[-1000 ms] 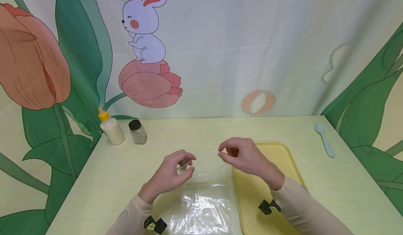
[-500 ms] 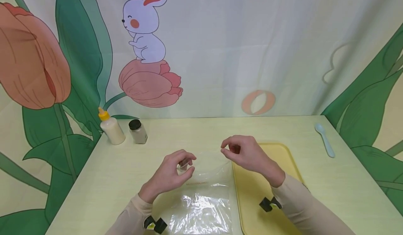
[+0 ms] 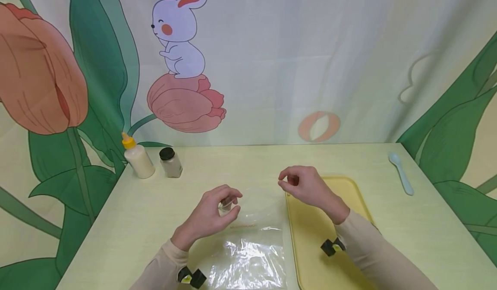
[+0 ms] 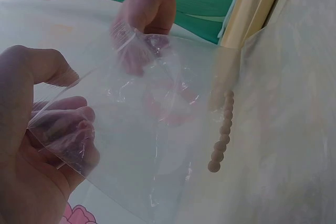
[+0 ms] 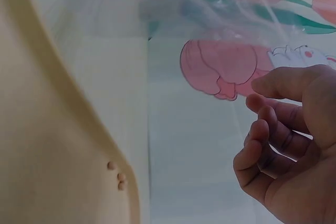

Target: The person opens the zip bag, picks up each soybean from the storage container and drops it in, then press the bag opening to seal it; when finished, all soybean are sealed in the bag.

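In the head view my left hand (image 3: 211, 210) is at the left side of a clear plastic bag (image 3: 254, 262) on the table. The left wrist view shows its fingers (image 4: 84, 114) curled against the film, with the bag's edge between them and the thumb. A short row of tan beads (image 4: 220, 137) lies beyond the film; whether it is inside the bag is unclear. My right hand (image 3: 306, 186) hovers over the tray's far left corner. Its fingers are loosely bent, with thumb and index close together. Nothing shows between them, and the bag is apart from them.
The yellow tray (image 3: 316, 251) lies right of the bag, with a few small tan beads (image 5: 118, 177) in its corner. A glue bottle (image 3: 139, 160) with a yellow cap and a black-lidded jar (image 3: 171, 165) stand back left. A pale blue spoon (image 3: 401, 173) lies far right.
My right hand has moved right and slightly away from me, farther from the bag, and its thumb and index have drawn closer together. My left hand has stayed put.
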Available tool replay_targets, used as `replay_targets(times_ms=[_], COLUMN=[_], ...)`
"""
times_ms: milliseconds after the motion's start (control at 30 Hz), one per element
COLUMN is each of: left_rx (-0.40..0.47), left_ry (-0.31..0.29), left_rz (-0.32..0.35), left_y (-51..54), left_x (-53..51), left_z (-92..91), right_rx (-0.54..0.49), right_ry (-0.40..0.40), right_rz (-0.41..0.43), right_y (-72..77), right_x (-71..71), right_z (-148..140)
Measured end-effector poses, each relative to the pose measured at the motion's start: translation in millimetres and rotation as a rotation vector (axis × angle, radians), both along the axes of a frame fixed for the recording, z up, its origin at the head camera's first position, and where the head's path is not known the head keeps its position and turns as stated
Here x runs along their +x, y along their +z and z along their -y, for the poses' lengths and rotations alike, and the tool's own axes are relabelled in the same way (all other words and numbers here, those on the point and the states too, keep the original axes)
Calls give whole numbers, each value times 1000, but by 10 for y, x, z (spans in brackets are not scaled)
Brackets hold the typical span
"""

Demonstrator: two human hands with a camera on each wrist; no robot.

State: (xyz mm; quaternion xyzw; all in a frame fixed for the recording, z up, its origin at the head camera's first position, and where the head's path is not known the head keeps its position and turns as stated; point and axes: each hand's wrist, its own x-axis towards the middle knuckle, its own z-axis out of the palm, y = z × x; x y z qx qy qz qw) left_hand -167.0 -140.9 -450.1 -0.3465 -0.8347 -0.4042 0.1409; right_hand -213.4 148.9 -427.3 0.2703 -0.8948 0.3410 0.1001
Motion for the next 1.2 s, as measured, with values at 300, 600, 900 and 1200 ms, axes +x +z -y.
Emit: replay_targets(times_ms=[300,600,900,1200], left_rx=[-6,-14,-14,-13], left_ry=[3,11,17,8], left_rz=[14,17,16,1], left_y=[-8,-9,-5,-13], left_x=[10,20,14,0], left_z=[-7,-7,-6,3], right_rx=[57,110,127,152], right_ry=[-43,-81,-95,-103], right_rz=[59,122,159,174], right_y=[-171,-358,-485,-577], right_x=[-118,-218,-294,-357], right_z=[-63,-141,-186,-204])
